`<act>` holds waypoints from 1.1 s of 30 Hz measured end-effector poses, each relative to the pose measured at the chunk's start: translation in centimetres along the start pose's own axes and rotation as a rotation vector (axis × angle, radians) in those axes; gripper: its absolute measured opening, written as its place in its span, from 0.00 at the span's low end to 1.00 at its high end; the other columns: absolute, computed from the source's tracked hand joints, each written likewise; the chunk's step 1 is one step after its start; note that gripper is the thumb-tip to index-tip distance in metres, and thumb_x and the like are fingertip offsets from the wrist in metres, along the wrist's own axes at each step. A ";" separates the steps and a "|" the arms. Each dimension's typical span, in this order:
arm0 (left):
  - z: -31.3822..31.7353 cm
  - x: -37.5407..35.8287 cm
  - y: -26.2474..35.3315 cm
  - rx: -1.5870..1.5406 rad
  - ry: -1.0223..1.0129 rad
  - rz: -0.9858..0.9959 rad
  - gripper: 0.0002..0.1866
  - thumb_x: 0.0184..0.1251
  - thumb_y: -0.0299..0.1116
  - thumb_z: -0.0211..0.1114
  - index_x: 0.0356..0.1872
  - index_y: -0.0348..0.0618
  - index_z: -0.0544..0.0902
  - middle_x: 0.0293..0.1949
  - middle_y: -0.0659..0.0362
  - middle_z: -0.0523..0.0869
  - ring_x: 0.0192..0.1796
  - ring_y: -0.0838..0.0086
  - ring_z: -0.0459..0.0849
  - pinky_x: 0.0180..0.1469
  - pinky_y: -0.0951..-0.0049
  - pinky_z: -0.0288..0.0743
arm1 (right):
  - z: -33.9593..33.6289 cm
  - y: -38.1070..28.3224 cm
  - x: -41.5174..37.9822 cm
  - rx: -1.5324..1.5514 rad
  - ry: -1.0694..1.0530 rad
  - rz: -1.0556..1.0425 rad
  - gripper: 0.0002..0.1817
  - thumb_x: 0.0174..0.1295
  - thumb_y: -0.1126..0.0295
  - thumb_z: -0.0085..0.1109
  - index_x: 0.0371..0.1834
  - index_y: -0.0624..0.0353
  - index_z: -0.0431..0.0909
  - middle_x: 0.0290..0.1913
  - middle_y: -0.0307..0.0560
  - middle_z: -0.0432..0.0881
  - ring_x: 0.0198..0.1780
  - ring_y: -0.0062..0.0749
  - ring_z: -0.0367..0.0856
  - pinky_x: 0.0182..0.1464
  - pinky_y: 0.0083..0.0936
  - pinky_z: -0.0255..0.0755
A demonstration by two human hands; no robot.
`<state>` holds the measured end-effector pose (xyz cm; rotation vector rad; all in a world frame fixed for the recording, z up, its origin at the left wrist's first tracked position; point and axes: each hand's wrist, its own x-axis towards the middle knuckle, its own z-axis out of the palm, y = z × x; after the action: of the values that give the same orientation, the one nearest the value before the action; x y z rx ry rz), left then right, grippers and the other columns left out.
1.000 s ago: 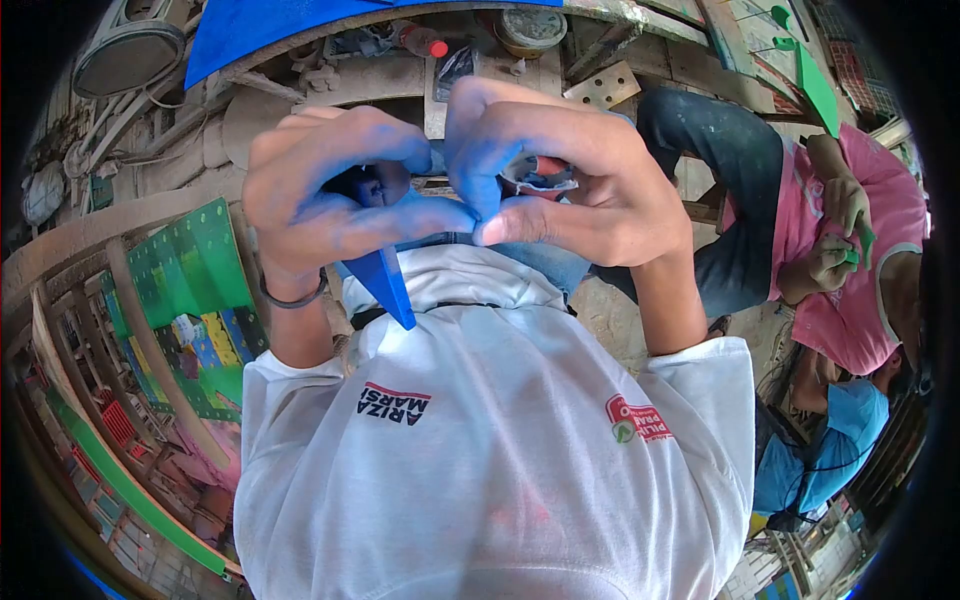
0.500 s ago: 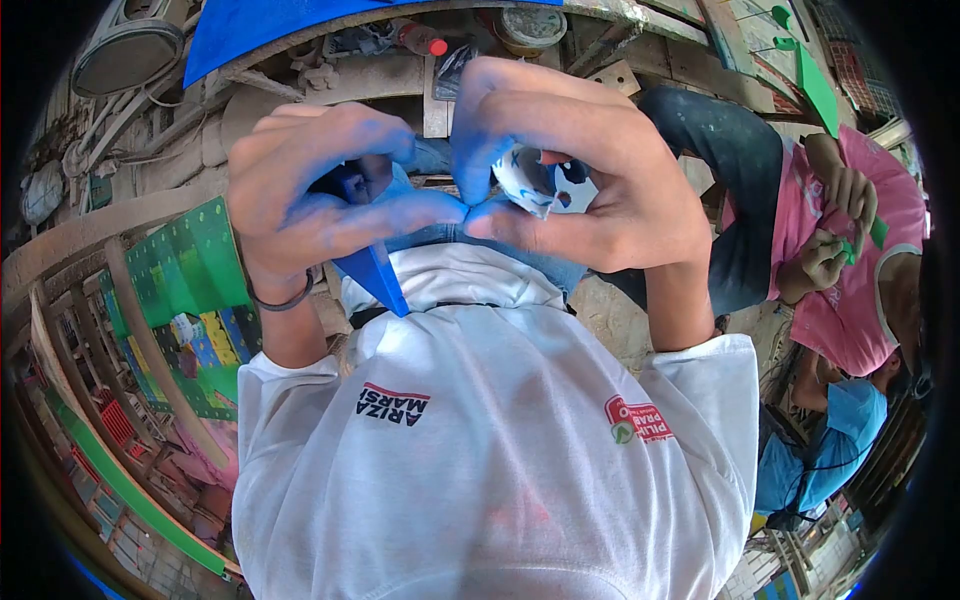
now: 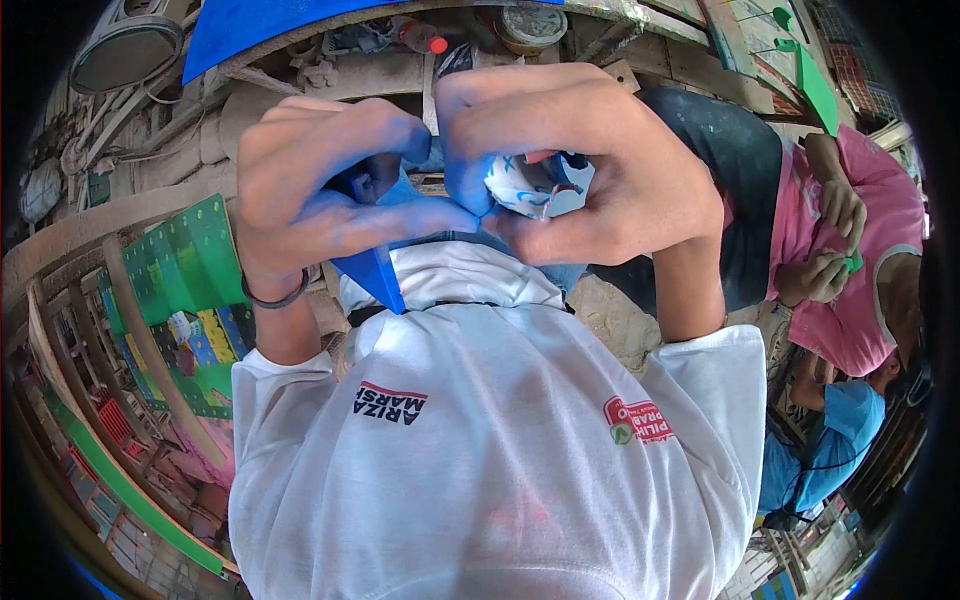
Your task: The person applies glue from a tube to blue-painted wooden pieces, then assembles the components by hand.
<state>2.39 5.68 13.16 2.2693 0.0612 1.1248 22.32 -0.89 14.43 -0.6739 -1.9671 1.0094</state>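
My left hand [image 3: 310, 190] and my right hand [image 3: 610, 170] are raised close together in front of my white shirt [image 3: 480, 430], thumbs touching. Both are smeared with blue paint. A blue pointed strip [image 3: 375, 275] hangs from my left hand's grip, its tip pointing down toward my chest. My right hand is curled around a crumpled white wrapper [image 3: 530, 185] with blue and red marks. A dark band [image 3: 275, 298] circles my left wrist.
Another person in a pink shirt [image 3: 860, 250] sits at the right, fingers on a small green piece [image 3: 853, 262]. Green perforated boards [image 3: 185, 265] lean at the left. A blue sheet [image 3: 260, 25], a red-capped bottle [image 3: 425, 40] and a round tin [image 3: 530, 25] lie behind.
Both hands shifted slightly upward. The crumpled wrapper turned in my right hand, showing more white, and the fingers closed tighter around it. The blue strip stayed in my left hand.
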 end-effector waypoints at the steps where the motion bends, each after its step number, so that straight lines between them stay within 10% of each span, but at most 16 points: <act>1: 0.0 0.0 0.0 0.004 0.010 0.006 0.21 0.36 0.38 0.81 0.27 0.35 0.80 0.13 0.62 0.73 0.14 0.79 0.71 0.16 0.81 0.60 | 0.0 0.0 0.0 0.000 0.000 0.000 0.18 0.37 0.81 0.62 0.37 0.63 0.78 0.36 0.48 0.76 0.31 0.34 0.75 0.28 0.23 0.66; 33: 0.6 0.0 0.8 0.060 0.046 -0.074 0.15 0.41 0.29 0.79 0.28 0.34 0.82 0.15 0.61 0.77 0.15 0.78 0.76 0.17 0.81 0.65 | 2.0 1.2 -0.3 -0.109 0.368 -0.161 0.14 0.32 0.78 0.59 0.27 0.67 0.74 0.23 0.48 0.70 0.22 0.42 0.69 0.24 0.29 0.66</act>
<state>2.67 4.71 13.30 2.2749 0.1978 1.1503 20.90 -1.33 12.61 -0.6938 -1.7275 0.6335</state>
